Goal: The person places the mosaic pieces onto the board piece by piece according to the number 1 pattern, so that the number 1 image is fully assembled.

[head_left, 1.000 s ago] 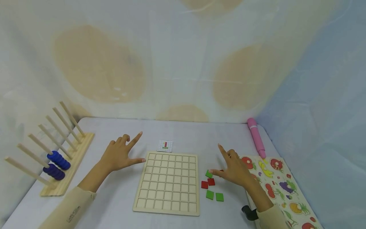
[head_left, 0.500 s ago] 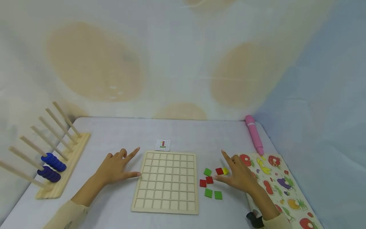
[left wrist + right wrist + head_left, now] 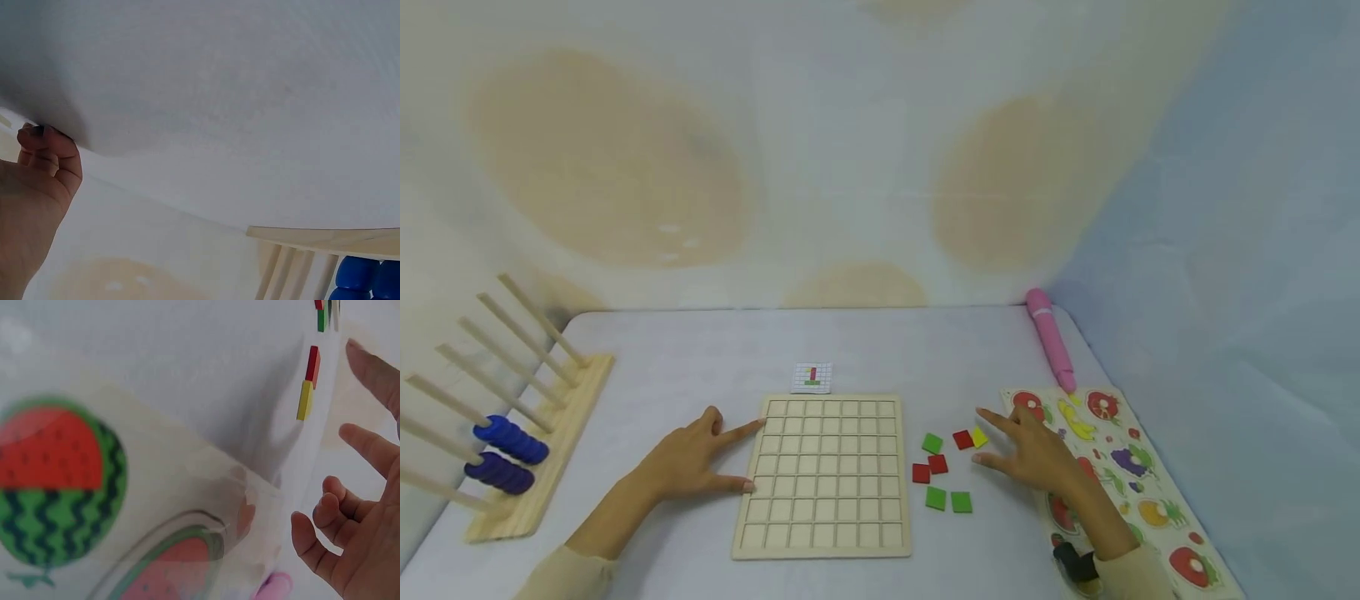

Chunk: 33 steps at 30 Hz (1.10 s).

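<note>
A wooden grid board lies flat on the white table. At its left edge is my left hand, index finger and thumb stretched out with their tips at the rim; the other fingers are bent. My right hand hovers right of the loose square tiles, thumb and index finger apart, holding nothing. Nearest to it are a yellow tile and a red tile. More red tiles and green tiles lie right of the board. A small printed grid card sits behind the board.
At the left stands a wooden peg rack with blue rings on two pegs. A fruit-picture board lies at the right, partly under the right forearm. Behind it is a pink pen-like stick. A cloth wall rises behind the table.
My left hand has come down and nearer, its fingertips now at the board's left edge. My right hand has lowered and drawn back, uncovering the yellow tile. The head view has shifted slightly.
</note>
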Each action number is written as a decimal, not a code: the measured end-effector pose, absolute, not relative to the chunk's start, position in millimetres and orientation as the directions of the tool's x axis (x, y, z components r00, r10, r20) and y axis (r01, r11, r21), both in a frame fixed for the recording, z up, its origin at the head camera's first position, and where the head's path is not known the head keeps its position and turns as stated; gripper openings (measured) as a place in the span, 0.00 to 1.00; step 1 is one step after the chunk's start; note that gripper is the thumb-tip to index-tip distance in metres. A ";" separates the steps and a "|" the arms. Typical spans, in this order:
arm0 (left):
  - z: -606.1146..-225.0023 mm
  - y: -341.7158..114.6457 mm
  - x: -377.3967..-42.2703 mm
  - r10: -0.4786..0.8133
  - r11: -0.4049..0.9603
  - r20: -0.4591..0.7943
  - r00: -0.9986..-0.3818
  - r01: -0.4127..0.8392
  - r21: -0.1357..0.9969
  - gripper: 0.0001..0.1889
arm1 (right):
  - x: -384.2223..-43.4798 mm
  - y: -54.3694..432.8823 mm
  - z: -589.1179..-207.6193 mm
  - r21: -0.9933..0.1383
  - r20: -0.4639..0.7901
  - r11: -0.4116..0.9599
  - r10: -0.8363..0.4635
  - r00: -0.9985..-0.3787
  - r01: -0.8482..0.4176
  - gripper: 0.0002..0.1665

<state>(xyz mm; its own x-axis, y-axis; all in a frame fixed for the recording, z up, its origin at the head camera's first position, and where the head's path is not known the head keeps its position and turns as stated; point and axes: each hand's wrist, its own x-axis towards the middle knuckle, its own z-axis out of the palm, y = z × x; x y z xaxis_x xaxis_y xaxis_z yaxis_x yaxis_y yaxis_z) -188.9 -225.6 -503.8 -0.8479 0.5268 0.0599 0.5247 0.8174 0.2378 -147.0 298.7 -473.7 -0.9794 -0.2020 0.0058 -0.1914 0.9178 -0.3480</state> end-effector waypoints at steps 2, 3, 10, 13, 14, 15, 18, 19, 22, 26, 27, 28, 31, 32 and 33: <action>-505.6 -226.0 -188.9 0.523 0.819 0.060 -0.850 0.521 0.241 0.47 | -148.4 302.0 -473.9 -0.362 -0.002 0.910 -0.215 -0.977 -0.199 0.43; -506.3 -226.1 -189.2 0.521 0.820 0.062 -0.851 0.520 0.241 0.47 | -149.0 303.4 -474.2 -0.369 -0.009 0.909 -0.214 -0.977 -0.195 0.42; -508.1 -229.4 -187.8 0.526 0.810 0.114 -0.843 0.537 0.235 0.47 | -154.0 305.0 -478.2 -0.373 -0.058 0.910 -0.219 -0.974 -0.182 0.34; -509.7 -228.7 -188.0 0.530 0.807 0.120 -0.839 0.543 0.234 0.46 | -153.9 304.6 -479.5 -0.364 -0.054 0.909 -0.236 -0.970 -0.201 0.30; -510.4 -228.5 -188.2 0.530 0.806 0.120 -0.840 0.542 0.237 0.46 | -153.6 304.1 -479.9 -0.361 -0.049 0.910 -0.240 -0.970 -0.207 0.29; -510.9 -228.3 -188.5 0.530 0.806 0.119 -0.840 0.542 0.237 0.46 | -153.2 303.7 -480.2 -0.354 -0.042 0.910 -0.246 -0.968 -0.216 0.28; -512.1 -227.5 -189.7 0.527 0.809 0.116 -0.842 0.539 0.236 0.47 | -151.1 302.4 -481.2 -0.332 -0.012 0.912 -0.261 -0.965 -0.242 0.26; -512.0 -228.2 -189.5 0.527 0.809 0.117 -0.842 0.539 0.234 0.47 | -150.6 301.1 -481.1 -0.327 -0.001 0.911 -0.265 -0.964 -0.250 0.25; -512.1 -230.0 -189.5 0.523 0.813 0.122 -0.844 0.537 0.227 0.47 | -149.1 297.1 -480.9 -0.303 0.034 0.916 -0.267 -0.963 -0.264 0.23; -512.9 -230.4 -190.0 0.527 0.810 0.130 -0.840 0.542 0.224 0.47 | -146.7 292.6 -480.6 -0.249 0.122 0.922 -0.274 -0.954 -0.297 0.20; -513.1 -230.0 -190.2 0.530 0.807 0.133 -0.838 0.546 0.225 0.47 | -146.0 291.6 -480.7 -0.235 0.142 0.924 -0.276 -0.951 -0.303 0.18; -513.3 -229.4 -190.4 0.531 0.806 0.134 -0.837 0.547 0.226 0.47 | -145.0 290.7 -480.6 -0.221 0.156 0.926 -0.276 -0.948 -0.306 0.18; -512.9 -227.2 -190.3 0.533 0.804 0.135 -0.836 0.549 0.228 0.46 | -142.6 288.6 -481.5 -0.177 0.177 0.932 -0.287 -0.941 -0.317 0.16; -512.9 -226.9 -190.1 0.532 0.805 0.134 -0.836 0.549 0.227 0.46 | -142.2 288.3 -482.2 -0.164 0.181 0.933 -0.292 -0.939 -0.322 0.16; -512.9 -226.8 -189.9 0.531 0.805 0.133 -0.837 0.548 0.228 0.46 | -142.1 288.3 -483.1 -0.150 0.185 0.933 -0.299 -0.936 -0.328 0.16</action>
